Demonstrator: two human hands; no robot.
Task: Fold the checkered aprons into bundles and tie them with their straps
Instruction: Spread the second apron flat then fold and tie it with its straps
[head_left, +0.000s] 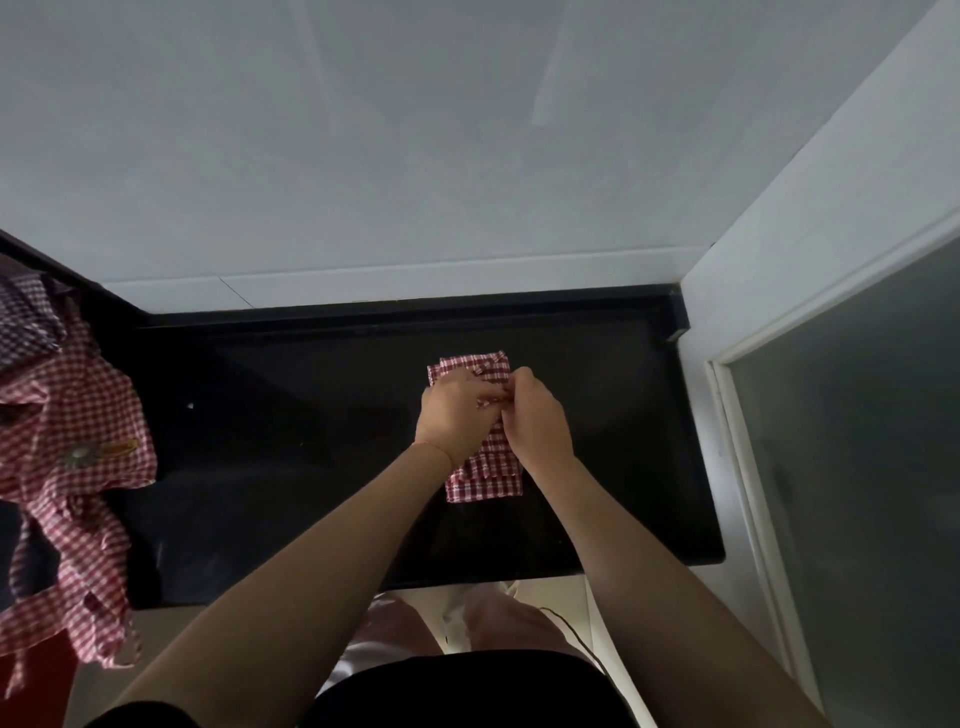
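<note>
A folded red-and-white checkered apron (485, 475) lies as a flat oblong bundle near the middle of the dark surface (291, 467), its long side running away from the person. Both hands meet over its far half: the left hand (457, 413) rests across the bundle with its fingers (480, 387) curled toward the middle, and the right hand (535, 415) comes in from the other side with its fingertips bunched in a pinch at the same spot. They appear to have hold of a strap or a fold of the cloth there, though the strap itself is too small and too covered to make out. The cloth looks thin, light and limp, so the bundle probably keeps its shape only while something presses on it; one hand should pin the folds while the other works the strap. A strap of this kind is best taken near where it crosses the bundle and drawn snug, since a slack loop would likely slip off the soft layers. At the left edge of the surface a heap of loose checkered aprons (72, 467) hangs over the side, still unfolded. No container is in view; nothing here holds the aprons but the surface itself.
</note>
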